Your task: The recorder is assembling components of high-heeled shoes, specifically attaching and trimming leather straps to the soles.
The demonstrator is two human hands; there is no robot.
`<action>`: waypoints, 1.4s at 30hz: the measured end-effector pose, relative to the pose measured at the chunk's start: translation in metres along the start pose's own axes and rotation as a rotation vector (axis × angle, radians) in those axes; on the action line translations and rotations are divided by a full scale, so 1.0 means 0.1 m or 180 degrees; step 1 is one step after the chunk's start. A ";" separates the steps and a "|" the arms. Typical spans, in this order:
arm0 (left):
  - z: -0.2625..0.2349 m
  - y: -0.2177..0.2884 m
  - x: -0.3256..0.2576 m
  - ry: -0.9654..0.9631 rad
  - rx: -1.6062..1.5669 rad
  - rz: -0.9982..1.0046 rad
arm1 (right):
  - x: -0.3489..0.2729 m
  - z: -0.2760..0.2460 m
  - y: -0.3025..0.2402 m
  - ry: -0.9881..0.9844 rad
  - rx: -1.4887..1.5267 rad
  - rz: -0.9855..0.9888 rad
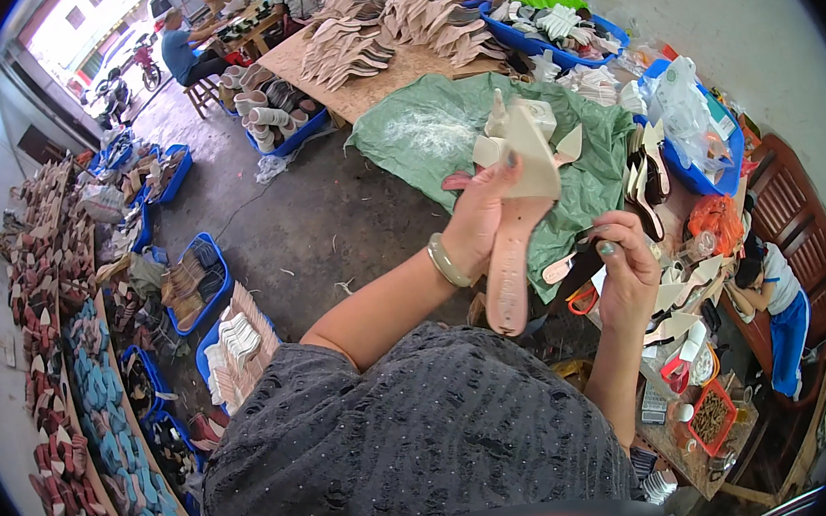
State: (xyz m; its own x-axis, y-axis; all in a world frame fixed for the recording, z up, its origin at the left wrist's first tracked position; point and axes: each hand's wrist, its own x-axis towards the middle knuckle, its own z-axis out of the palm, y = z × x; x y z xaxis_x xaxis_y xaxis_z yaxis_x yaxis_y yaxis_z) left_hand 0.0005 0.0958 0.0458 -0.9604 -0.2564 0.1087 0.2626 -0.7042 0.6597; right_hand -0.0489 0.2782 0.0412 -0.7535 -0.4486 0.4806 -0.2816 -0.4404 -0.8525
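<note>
My left hand (483, 213) is closed on a shoe insole (508, 284), pale pink-beige at its narrow lower part, with a broad cream piece toward the top. It is held up over the near edge of a green plastic sheet (385, 126). To its right, my right hand (624, 262) is raised with fingers curled in and thumb near the fingertips. Whatever they hold, if anything, is too small to make out. Behind the insole, more cream pointed pieces (569, 146) lie on the sheet, near a patch of white powder (429, 135).
Stacks of insoles (342, 41) cover the far worktable. Blue baskets (552, 46) of shoe parts stand at the far right and on the floor. An orange-red basket (712, 416) sits on the right bench. A person in blue and white (783, 297) leans there. Racks of shoes (112, 436) line the left.
</note>
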 end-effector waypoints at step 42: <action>0.15 -0.41 0.80 -0.0234 0.0431 0.0489 | 0.83 -0.38 0.49 0.0624 0.0325 0.0608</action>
State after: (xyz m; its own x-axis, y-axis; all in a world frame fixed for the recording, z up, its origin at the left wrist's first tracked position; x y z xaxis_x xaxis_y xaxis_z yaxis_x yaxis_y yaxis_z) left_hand -0.0886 0.1137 0.0388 -0.9156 -0.3013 0.2664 0.3963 -0.5638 0.7246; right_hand -0.1480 0.2491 0.0319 -0.8904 -0.3763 0.2561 -0.0698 -0.4431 -0.8938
